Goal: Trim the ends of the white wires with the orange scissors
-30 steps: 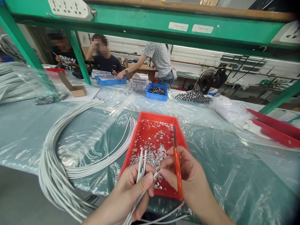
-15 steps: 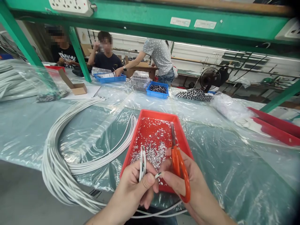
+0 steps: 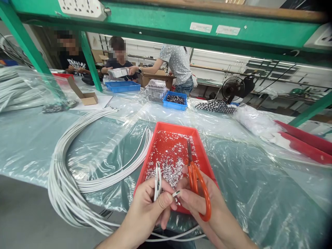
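Note:
My left hand (image 3: 149,205) is closed round a few white cable ends (image 3: 157,178) that stick up out of the fist. My right hand (image 3: 201,204) holds orange-handled scissors (image 3: 194,176), blades shut and pointing away from me. Its thumb and forefinger pinch the tip of one cable beside my left thumb. Both hands hover over the near end of a red tray (image 3: 166,129) strewn with small silvery offcuts (image 3: 172,162). The held cables run down and left into a big loop of white cables (image 3: 75,166) on the plastic-covered table.
Green shelf frame (image 3: 166,20) overhead with a power strip (image 3: 80,7). Further back stand blue bins (image 3: 175,100), a cardboard box (image 3: 86,98), a bagged cable bundle (image 3: 15,91) and red trays (image 3: 306,143). Three people work across the table. A fan (image 3: 232,88) stands behind.
The scissors swung from edge-on to showing their handle loops, their blades pointing more to the left. My hands stayed together. A person across the table lifted a clear packet.

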The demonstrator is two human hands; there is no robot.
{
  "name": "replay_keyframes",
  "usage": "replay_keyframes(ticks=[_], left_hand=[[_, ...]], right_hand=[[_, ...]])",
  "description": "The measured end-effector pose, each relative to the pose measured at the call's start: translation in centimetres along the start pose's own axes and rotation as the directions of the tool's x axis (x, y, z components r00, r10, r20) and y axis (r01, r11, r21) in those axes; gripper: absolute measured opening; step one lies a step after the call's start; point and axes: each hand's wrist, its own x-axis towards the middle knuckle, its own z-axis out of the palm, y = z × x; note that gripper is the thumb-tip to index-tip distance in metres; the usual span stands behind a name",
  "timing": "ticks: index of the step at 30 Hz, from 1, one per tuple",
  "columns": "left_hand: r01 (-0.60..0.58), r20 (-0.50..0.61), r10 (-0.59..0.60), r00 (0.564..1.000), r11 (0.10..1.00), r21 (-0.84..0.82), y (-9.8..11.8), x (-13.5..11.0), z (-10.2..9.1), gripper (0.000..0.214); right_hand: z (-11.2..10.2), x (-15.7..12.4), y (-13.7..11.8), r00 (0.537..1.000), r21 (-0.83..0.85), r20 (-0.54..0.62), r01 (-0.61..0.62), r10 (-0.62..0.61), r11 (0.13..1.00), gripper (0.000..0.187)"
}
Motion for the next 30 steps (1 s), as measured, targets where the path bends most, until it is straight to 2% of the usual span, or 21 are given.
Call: replay_keyframes(ticks=[5, 7, 10, 13, 16, 20, 22, 26, 30], left_hand=[[0.013, -0.03, -0.013, 0.999, 1.0, 0.008, -0.1, 0.0, 0.0, 0.006], [0.017, -0.05, -0.016, 0.999, 1.0, 0.024, -0.1, 0.0, 0.0, 0.008], [0.047, -0.083, -0.04, 0.996, 0.995, 0.085, 0.1, 0.2, 0.2, 0.014], [0.089, -0.086, -0.075, 0.993, 0.98, 0.176, 0.5, 0.2, 0.5, 0.019], [0.103, -0.135, -0.071, 0.988, 0.962, 0.253, 0.8, 0.2, 0.8, 0.021], [0.111, -0.18, -0.052, 0.982, 0.936, 0.335, 0.8, 0.1, 1.2, 0.019], [0.121, -0.181, -0.068, 0.981, 0.947, 0.298, 0.7, 0.1, 1.3, 0.019], [0.216, -0.219, -0.178, 0.959, 0.963, 0.162, 0.9, 0.1, 1.4, 0.025], [0.196, -0.121, -0.189, 0.975, 0.979, 0.048, 1.3, 0.1, 1.4, 0.024]], right_hand=[[0.1, 0.0, 0.2, 0.995, -0.028, -0.045, 0.092, -0.093, 0.995, 0.035], [0.3, -0.1, 0.2, 0.976, -0.107, -0.097, 0.185, -0.196, 0.977, 0.034], [0.6, -0.3, 0.3, 0.925, -0.27, -0.15, 0.302, -0.35, 0.914, 0.031], [0.6, -0.6, 0.2, 0.903, -0.379, -0.144, 0.327, -0.405, 0.865, 0.028], [0.3, -0.7, 0.0, 0.916, -0.405, -0.123, 0.306, -0.383, 0.862, 0.03], [-0.1, -0.3, -0.5, 0.933, -0.361, -0.138, 0.266, -0.333, 0.894, 0.032], [-0.3, -0.1, -0.6, 0.946, -0.315, -0.128, 0.246, -0.298, 0.917, 0.033], [-0.8, 0.4, -0.6, 0.977, -0.205, -0.078, 0.181, -0.201, 0.962, 0.032], [-1.3, 0.9, 0.0, 0.989, -0.075, -0.038, 0.14, -0.143, 0.987, 0.032]])
